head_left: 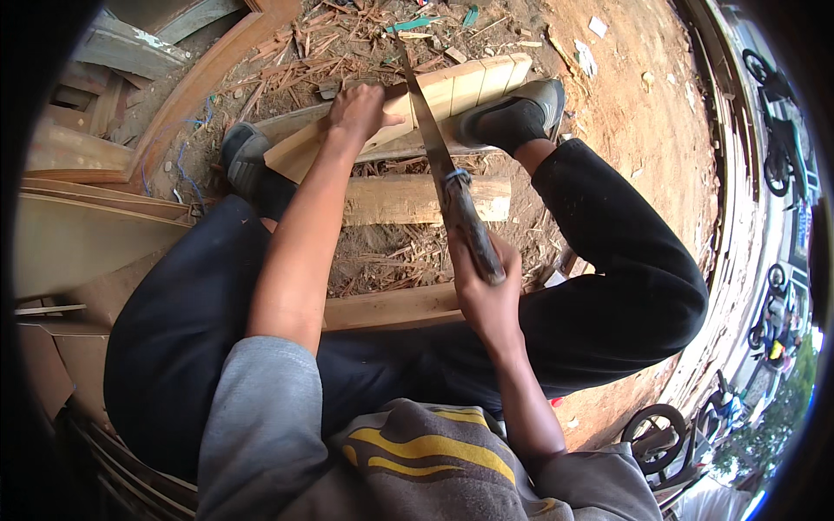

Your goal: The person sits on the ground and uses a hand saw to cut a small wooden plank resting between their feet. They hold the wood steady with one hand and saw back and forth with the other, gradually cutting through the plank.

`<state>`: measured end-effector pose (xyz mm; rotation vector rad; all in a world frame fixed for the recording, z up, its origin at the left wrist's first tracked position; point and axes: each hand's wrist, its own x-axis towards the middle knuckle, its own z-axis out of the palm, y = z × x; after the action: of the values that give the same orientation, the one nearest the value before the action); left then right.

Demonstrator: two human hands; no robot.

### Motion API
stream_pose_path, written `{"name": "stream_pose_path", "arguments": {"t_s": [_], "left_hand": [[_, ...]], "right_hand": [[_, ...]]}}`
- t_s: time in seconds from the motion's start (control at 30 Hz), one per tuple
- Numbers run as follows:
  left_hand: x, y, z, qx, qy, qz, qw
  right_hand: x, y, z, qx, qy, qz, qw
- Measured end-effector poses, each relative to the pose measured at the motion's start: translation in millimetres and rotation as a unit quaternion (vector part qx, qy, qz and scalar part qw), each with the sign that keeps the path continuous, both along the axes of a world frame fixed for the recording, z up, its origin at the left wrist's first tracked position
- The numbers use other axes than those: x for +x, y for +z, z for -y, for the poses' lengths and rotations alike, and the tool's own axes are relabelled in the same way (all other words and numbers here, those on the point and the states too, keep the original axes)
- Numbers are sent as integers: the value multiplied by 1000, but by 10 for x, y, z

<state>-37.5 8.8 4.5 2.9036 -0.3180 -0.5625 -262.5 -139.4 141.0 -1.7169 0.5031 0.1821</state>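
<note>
A light wooden board (469,87) with dark cross lines lies at a slant between my shoes, over another piece of wood. My left hand (356,117) grips its upper edge left of the middle. My right hand (485,286) is closed round the dark handle of a handsaw (423,113), whose long blade crosses the board just right of my left hand. I cannot tell whether the teeth are cutting into it. A shorter rough plank (417,199) lies beneath the saw, and a further timber (391,307) lies nearer my body, partly hidden by my arms and legs.
My bent legs (625,243) and shoes (246,156) frame the work. Wooden frames (122,52) and panels (87,243) crowd the left. Wood scraps (313,39) litter the dirt. Stacked timber (712,156) lines the right, with parked motorbikes (773,130) beyond.
</note>
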Motion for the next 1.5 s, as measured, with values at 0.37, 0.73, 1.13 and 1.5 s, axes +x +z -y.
{"name": "stream_pose_path", "arguments": {"t_s": [0.37,0.73,1.13,1.5], "left_hand": [[11,-36,5,-22,2,14,1000],[92,-45,-16,-11,-6,11,1000],[149,-69,-37,-14,3,61,998],[98,-136,-44,-33,22,8,999]], "right_hand": [[268,-28,-46,-1,-14,-5,1000],[300,-11,38,-7,4,12,1000],[447,-192,9,21,-11,50,998],[227,-72,11,-14,9,23,1000]]}}
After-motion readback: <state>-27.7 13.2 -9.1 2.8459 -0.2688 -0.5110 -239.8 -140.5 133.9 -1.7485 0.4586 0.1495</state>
